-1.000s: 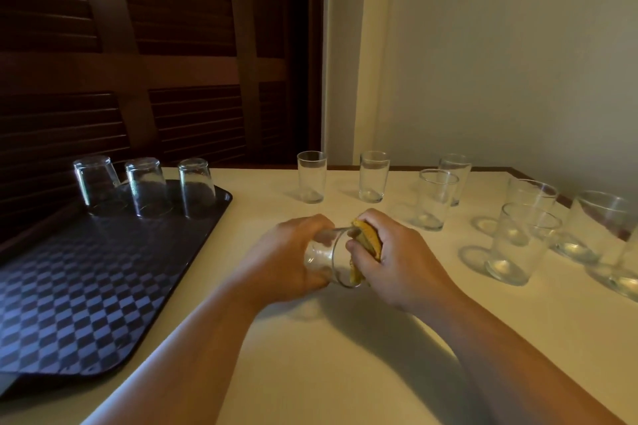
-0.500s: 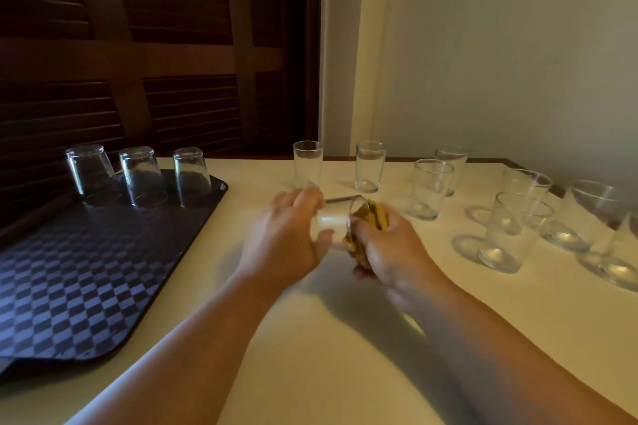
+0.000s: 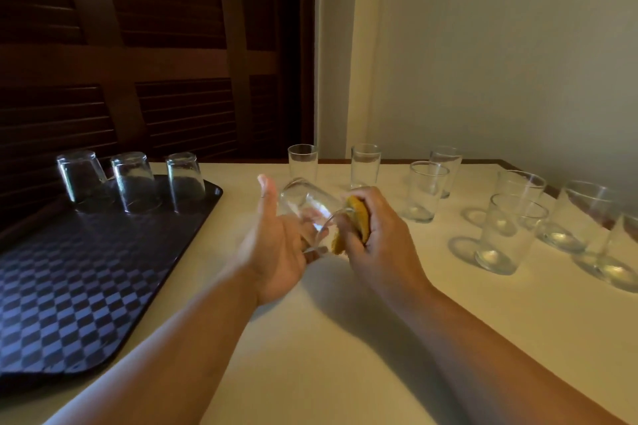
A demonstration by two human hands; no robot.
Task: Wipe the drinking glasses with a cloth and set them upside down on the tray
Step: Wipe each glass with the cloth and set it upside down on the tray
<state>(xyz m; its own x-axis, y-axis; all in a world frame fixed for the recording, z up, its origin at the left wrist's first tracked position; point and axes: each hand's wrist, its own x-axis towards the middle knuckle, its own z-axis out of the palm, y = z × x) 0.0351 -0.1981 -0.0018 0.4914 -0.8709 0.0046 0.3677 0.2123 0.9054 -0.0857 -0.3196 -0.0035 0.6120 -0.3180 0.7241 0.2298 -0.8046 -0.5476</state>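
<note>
A clear drinking glass (image 3: 303,203) is held tilted on its side above the middle of the table. My left hand (image 3: 276,252) cradles it from below with curled fingers, thumb sticking up beside the base. My right hand (image 3: 383,245) grips a folded yellow cloth (image 3: 359,221) and presses it against the glass's open end. The dark checkered tray (image 3: 86,286) lies at the left with three glasses (image 3: 136,181) standing upside down along its far edge.
Several upright glasses (image 3: 426,191) stand on the cream table (image 3: 345,373) behind and to the right of my hands, some close to the right edge. A dark wooden louvred door is behind the tray, a pale wall behind the glasses.
My left hand has turned palm-up and rolled the glass, its base now pointing up and away. The thumb has come off the glass. The right hand still keeps the cloth at the rim.
</note>
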